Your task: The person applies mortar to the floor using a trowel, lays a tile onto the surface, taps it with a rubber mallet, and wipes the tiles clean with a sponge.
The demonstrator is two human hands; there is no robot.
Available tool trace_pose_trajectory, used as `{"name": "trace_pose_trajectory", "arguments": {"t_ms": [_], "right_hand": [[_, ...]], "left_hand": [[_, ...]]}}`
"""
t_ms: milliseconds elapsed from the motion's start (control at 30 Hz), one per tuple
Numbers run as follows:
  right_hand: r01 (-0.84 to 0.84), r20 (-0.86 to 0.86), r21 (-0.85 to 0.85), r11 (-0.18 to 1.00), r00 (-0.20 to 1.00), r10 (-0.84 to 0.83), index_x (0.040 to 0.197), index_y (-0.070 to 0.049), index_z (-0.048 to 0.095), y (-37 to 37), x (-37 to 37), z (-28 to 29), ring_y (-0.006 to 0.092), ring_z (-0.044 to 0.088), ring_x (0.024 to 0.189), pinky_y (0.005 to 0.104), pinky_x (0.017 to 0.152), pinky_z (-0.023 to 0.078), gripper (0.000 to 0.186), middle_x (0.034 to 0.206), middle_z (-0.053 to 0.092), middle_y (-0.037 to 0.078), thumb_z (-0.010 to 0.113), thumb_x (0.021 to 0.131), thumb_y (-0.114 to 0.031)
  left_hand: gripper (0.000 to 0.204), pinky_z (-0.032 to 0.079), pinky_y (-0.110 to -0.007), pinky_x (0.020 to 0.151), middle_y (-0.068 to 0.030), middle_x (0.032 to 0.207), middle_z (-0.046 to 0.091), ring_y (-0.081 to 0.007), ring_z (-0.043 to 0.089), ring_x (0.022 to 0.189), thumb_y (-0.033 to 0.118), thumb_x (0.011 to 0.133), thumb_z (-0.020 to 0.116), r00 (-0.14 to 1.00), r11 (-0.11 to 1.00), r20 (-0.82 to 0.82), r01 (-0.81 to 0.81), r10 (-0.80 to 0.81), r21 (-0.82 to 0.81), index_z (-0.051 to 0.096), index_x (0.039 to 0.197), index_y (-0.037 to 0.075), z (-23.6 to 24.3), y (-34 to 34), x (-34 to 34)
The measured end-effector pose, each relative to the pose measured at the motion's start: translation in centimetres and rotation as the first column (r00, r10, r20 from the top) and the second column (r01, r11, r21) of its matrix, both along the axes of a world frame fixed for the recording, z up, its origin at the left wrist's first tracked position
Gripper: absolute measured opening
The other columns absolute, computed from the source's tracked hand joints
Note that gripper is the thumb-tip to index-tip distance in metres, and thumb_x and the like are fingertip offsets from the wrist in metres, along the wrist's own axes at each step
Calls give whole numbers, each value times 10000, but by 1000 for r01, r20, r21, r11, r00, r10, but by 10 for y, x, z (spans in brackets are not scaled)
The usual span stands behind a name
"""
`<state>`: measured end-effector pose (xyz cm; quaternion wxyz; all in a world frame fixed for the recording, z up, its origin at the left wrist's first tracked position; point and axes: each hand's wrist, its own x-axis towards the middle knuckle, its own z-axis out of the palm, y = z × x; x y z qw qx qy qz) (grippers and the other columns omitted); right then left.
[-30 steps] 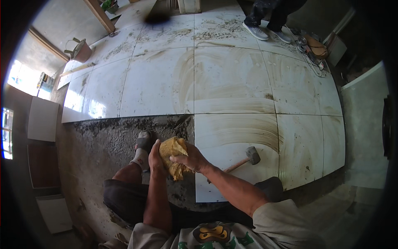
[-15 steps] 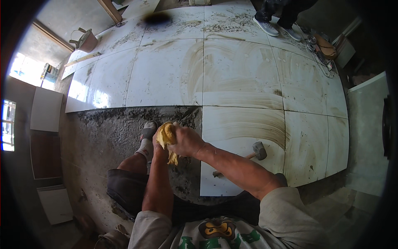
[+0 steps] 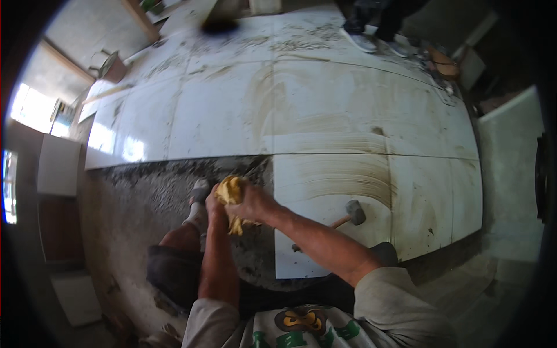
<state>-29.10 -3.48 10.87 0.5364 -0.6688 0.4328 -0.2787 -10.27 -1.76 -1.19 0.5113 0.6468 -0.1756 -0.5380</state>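
A crumpled yellow rag [image 3: 231, 189] is squeezed between my left hand [image 3: 216, 203] and my right hand [image 3: 253, 202], its loose lower part hanging down. Both hands have closed fingers on it, held above rough grey cement [image 3: 145, 203] beside my socked left foot [image 3: 198, 196]. Right of them, a mallet [image 3: 355, 210] with a dark head and wooden handle lies on a white floor tile [image 3: 342, 185] streaked with brown grout; my right forearm crosses in front of part of the handle.
More smeared tiles [image 3: 220, 110] stretch ahead. At upper right stand another person's legs in grey shoes [image 3: 358, 38], beside tools and cords [image 3: 441, 69]. A bucket [image 3: 113, 68] and wooden strip [image 3: 104, 94] are at upper left. Loose panels [image 3: 57, 163] are on the left.
The rag is more bunched and gripped higher up than a second ago, with my right hand turned over it. Both hands have moved slightly up and left.
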Motion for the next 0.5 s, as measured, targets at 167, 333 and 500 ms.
{"name": "trace_pose_trajectory", "arguments": {"t_ms": [167,333,500], "right_hand": [[-295,128,233,927,954,272,1490,22,141,-4,-42,-7,309,452,1302,356,1079,377,1254,1419,433,237,863,625,-529],[-308,-50,265,914,942,332,1547,-148,-2,14,-93,-1,322,565,1172,371,977,467,1203,1322,519,250,813,663,-170],[70,-173,-330,942,976,-133,1406,-108,330,57,-107,-24,399,599,1045,432,902,494,854,1157,566,218,769,673,-127]], "left_hand": [[319,542,-355,868,-139,1076,669,-247,670,944,197,990,484,948,1000,-319,17,-12,13,568,1214,-14,14,12,-7],[325,546,-365,867,-144,1088,667,-253,671,954,210,995,481,835,980,-525,197,-165,5,568,1215,-13,30,29,-28],[331,549,-375,865,-149,1100,665,-258,671,964,223,1000,478,578,903,-736,416,-352,-106,568,1216,-11,31,38,-56]]}}
